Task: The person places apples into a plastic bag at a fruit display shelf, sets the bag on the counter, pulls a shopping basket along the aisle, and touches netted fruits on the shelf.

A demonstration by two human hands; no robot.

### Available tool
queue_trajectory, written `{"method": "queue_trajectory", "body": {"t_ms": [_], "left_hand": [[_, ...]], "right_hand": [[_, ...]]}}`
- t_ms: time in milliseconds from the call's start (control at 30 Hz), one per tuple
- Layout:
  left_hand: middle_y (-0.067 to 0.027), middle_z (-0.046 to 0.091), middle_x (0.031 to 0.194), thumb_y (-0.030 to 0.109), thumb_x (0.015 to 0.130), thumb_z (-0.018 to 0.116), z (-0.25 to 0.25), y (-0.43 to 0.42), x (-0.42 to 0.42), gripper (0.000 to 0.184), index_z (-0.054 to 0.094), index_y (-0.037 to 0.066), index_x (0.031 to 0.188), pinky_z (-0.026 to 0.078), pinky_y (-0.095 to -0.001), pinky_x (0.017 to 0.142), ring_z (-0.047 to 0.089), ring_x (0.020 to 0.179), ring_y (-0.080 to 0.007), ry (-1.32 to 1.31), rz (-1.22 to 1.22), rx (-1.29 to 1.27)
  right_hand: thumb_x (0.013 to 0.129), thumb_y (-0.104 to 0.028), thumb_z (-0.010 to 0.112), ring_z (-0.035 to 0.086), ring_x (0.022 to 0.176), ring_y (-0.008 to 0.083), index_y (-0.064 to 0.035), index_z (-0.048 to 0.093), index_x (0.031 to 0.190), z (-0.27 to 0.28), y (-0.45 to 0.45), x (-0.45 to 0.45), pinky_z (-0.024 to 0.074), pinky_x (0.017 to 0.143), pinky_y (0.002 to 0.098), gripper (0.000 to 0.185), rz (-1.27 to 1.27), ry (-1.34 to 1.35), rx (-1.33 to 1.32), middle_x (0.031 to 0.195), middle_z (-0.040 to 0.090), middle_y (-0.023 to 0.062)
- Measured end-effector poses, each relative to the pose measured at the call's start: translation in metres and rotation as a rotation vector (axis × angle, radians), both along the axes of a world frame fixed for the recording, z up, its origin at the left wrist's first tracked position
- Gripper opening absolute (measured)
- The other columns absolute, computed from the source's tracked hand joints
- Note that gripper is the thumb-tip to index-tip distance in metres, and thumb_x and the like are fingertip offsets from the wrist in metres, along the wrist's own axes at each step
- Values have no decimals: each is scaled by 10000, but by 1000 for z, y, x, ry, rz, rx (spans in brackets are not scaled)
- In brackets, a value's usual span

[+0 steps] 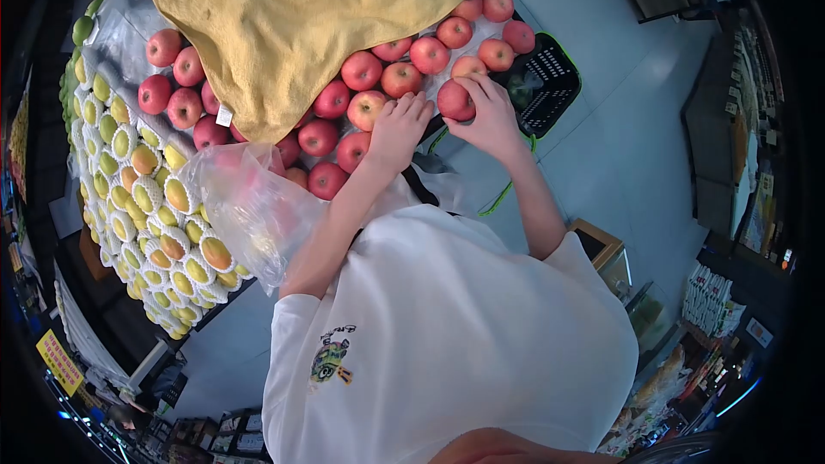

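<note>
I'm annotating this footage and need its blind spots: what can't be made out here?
All in the head view:
- Under the yellow cloth: covered.
- Exact contents of the clear bag: crumpled, shiny plastic.
- Left hand: fingertip contact, hidden by its own fingers.
- Yellow sign: lettering too small.

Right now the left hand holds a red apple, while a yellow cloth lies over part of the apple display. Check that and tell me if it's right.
Not quite: the head view shows the right hand, not the left hand, holding the red apple. The yellow cloth does lie over part of the apple display.
</note>
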State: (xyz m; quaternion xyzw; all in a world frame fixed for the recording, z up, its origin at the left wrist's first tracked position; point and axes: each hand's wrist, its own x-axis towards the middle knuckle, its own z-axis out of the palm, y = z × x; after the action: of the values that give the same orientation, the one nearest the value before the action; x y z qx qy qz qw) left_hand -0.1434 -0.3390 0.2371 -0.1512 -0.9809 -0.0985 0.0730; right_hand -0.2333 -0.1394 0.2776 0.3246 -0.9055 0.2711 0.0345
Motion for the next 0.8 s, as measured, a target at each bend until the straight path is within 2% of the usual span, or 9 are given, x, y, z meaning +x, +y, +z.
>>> {"method": "queue_trajectory", "body": {"t_ms": [33,167,233,267,333,467,567,667,800], "left_hand": [[-107,524,1442,63,725,698,-9,-1,-3,618,592,79,1334,438,-418,1005,510,1292,-293,-80,-14,-30],[-102,526,1432,37,702,706,-24,-9,-11,633,599,94,1323,436,-416,1005,512,1259,-298,-164,4,55],[-129,572,1349,45,734,702,-17,-11,-11,508,649,99,1236,455,-413,953,533,1162,-311,-157,-21,46],[-129,572,1349,45,734,702,-15,-10,-12,508,649,99,1236,455,-413,953,533,1162,-311,-157,-20,43],[-100,534,1400,-18,656,713,-13,-7,-12,662,614,98,1300,438,-411,995,519,1191,-308,-243,7,24],[-105,525,1419,-30,664,697,-20,-8,-10,665,610,91,1312,436,-415,1006,512,1207,-310,-229,18,61],[-120,540,1423,-35,699,699,-28,-13,-5,655,597,80,1336,436,-434,1056,524,1247,-322,-193,5,192],[-137,569,1406,-9,729,730,-39,-17,1,648,580,56,1356,427,-446,1107,540,1280,-330,-93,98,322],[-144,595,1375,43,738,781,-18,-28,13,652,575,27,1356,426,-439,1122,555,1278,-338,-127,124,432]], "right_hand": [[674,-262,868,580,1170,388,-107,596,1305,0,-1,-5,471,1034,504,704,62,-22,-3,1278,576,116],[691,-221,851,532,1256,381,-99,595,1321,-1,-2,-24,418,1104,491,691,247,-113,13,1335,559,121],[689,-207,848,529,1265,373,-98,597,1323,-9,-4,-30,409,1114,488,691,286,-108,26,1347,558,119],[686,-193,845,526,1274,366,-97,599,1325,-12,-5,-32,400,1123,486,692,325,-96,41,1359,556,118],[689,-182,842,520,1293,355,-94,600,1331,-14,-8,-36,388,1137,490,692,329,-120,39,1356,567,117],[665,-165,846,530,1279,324,-67,600,1309,-17,-13,-48,386,1123,479,696,392,-64,10,1312,595,115],[662,-164,854,532,1265,316,-51,596,1288,-17,-15,-55,387,1106,469,686,424,-116,66,1287,606,118],[664,-175,860,523,1260,315,-50,592,1276,-17,-16,-58,392,1092,458,680,456,-163,169,1271,606,114],[669,-178,862,506,1282,325,-58,582,1326,-32,-18,-54,359,1123,475,724,450,-213,203,1323,585,116]]}}
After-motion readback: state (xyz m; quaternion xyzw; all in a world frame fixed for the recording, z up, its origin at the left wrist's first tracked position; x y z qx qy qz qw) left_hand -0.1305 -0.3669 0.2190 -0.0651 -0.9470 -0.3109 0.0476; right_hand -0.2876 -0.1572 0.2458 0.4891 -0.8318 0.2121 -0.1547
